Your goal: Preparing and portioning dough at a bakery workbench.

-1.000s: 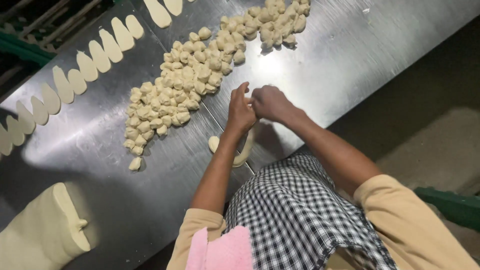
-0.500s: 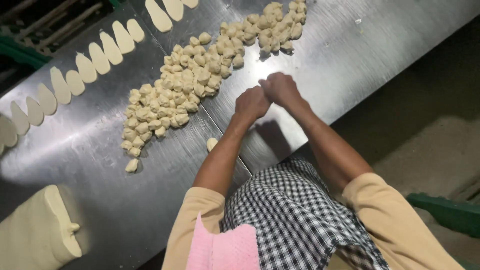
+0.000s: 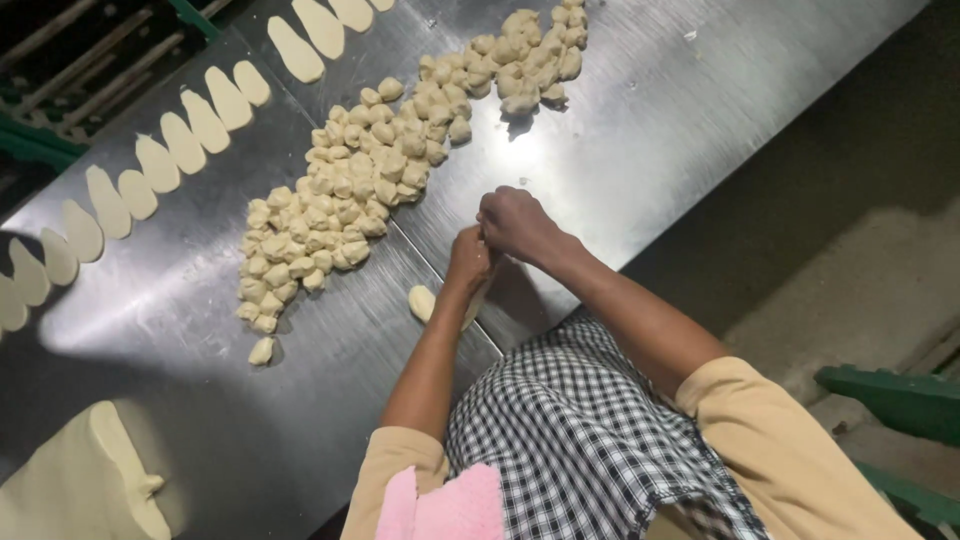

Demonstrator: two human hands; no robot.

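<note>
We see the left hand (image 3: 468, 262) and right hand (image 3: 515, 222) pressed together just above the shiny steel tabletop (image 3: 640, 130), fingers curled shut around a pale strip of raw dough (image 3: 473, 308), most of it hidden inside the grip, only its lower end peeking out below the left wrist. Right hand sits on top and slightly further out, knuckles up; left hand beneath it, palm turned in. Both forearms run up from the bottom of the frame and meet at the hands, elbows bent, tan sleeves showing over a black-and-white checked apron (image 3: 580, 440), with a pink cloth (image 3: 445, 505) at the waist. Just beside the left hand lies one small oval dough lump (image 3: 422, 302) on the tabletop, apart from the rest. Further out, a big scattered heap of small cream dough pieces (image 3: 340, 200) runs diagonally across the tabletop. Beyond that, a row of flattened oval dough shapes (image 3: 160, 160) lines the far edge. A large block of uncut dough (image 3: 80, 485) sits at the lower left corner. We judge the work well along: many pieces cut, many ovals shaped, yet the heap and block remain.
</note>
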